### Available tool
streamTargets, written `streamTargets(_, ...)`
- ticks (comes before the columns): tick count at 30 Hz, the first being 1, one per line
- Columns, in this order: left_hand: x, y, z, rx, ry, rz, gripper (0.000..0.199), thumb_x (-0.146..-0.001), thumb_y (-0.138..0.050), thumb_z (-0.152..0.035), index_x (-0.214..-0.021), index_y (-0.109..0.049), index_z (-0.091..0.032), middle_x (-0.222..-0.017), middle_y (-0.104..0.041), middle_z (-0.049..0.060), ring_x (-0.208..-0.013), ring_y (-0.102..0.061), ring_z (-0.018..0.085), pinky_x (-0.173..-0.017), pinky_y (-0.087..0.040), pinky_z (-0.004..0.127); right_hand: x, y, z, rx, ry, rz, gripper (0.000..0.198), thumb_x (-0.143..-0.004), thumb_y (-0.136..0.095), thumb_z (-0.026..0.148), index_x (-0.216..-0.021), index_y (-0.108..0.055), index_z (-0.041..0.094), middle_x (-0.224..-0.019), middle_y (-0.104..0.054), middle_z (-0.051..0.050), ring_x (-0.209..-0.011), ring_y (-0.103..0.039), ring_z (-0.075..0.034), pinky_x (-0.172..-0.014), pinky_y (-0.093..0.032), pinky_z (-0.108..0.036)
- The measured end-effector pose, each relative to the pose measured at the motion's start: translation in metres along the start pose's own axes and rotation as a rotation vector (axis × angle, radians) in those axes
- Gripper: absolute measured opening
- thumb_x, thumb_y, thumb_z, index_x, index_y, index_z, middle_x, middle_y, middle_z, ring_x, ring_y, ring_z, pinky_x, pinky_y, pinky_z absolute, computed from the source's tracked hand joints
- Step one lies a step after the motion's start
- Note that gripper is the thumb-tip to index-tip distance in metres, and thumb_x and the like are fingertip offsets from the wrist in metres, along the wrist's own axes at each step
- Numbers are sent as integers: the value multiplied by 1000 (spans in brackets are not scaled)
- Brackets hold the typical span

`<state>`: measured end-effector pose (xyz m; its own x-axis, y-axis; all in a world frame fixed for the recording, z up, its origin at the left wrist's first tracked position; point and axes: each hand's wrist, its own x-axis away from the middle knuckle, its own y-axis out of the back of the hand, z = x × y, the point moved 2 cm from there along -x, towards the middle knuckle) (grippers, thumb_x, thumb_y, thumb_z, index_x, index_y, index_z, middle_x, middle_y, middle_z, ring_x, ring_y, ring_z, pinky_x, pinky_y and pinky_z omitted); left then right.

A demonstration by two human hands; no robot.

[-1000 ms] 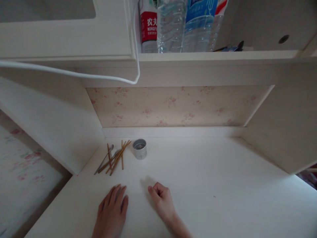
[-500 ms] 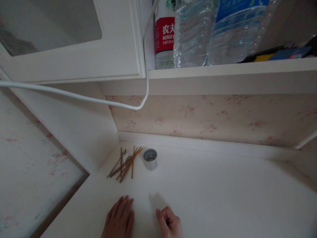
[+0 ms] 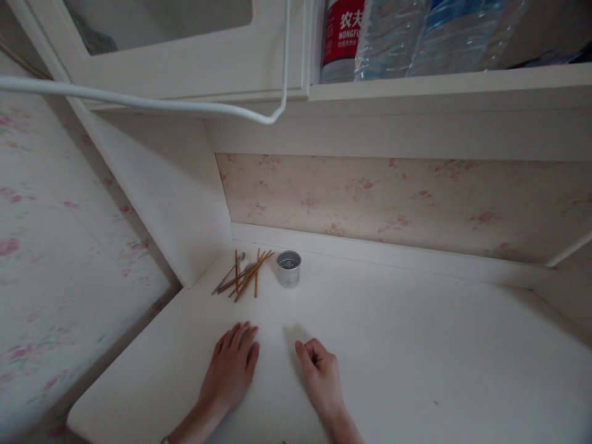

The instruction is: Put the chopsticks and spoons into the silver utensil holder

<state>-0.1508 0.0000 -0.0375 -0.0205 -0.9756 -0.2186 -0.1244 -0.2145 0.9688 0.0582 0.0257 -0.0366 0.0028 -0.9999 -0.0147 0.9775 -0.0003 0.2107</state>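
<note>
My left hand (image 3: 232, 364) lies palm down on the white desktop, its fingers stretched out, holding nothing. Resting to its right, my right hand (image 3: 320, 373) is curled into a loose fist with the thumb along the side; nothing shows in it. Beyond the left hand lies a crossed pile of brown wooden chopsticks (image 3: 245, 283), with a metal spoon (image 3: 226, 275) among them. Just right of that pile a silver perforated metal holder (image 3: 289, 269) stands upright, with no utensils in it. Both hands are apart from these things.
A white cable (image 3: 185, 106) hangs in front of the cabinet door (image 3: 185, 68). Overhead, a shelf (image 3: 439, 85) carries a red-labelled bottle (image 3: 342, 34) and clear plastic water bottles (image 3: 393, 40). A side panel (image 3: 161, 185) bounds the desk (image 3: 416, 345) at the left.
The camera has tilted downward, so the desk and both hands appear higher and more of the forearms shows. The hands keep their poses; the chopsticks and holder have not moved on the desk.
</note>
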Motion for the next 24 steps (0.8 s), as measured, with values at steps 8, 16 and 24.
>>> streamTargets(8, 1, -5, 2, -68, -49, -32, 43, -94, -37, -40, -132, -52, -25, -138, -52, 3, -132, -41, 23, -107, -36, 44, 5, -3, -1, 56, 16, 40, 44, -87, -49, 49, -56, -39, 20, -52, -30, 6, -51, -29, -10, -48, -21, -24)
streamTargets(16, 10, -25, 19, -213, -201, -89, 46, -92, -40, -37, -135, -50, -24, -144, -45, 0, -136, -37, 22, -107, -38, 41, 6, -5, -9, 29, -48, 116, 46, -87, -46, 52, -56, -37, 20, -51, -27, 6, -49, -26, -9, -46, -16, -25)
streamTargets(24, 8, -20, 14, -183, -145, -58, 46, -93, -38, -35, -136, -48, -25, -145, -45, 0, -136, -37, 21, -108, -37, 42, 9, -5, -8, 86, -39, 143, 44, -87, -47, 50, -56, -38, 20, -50, -29, 5, -48, -28, -9, -46, -17, -25)
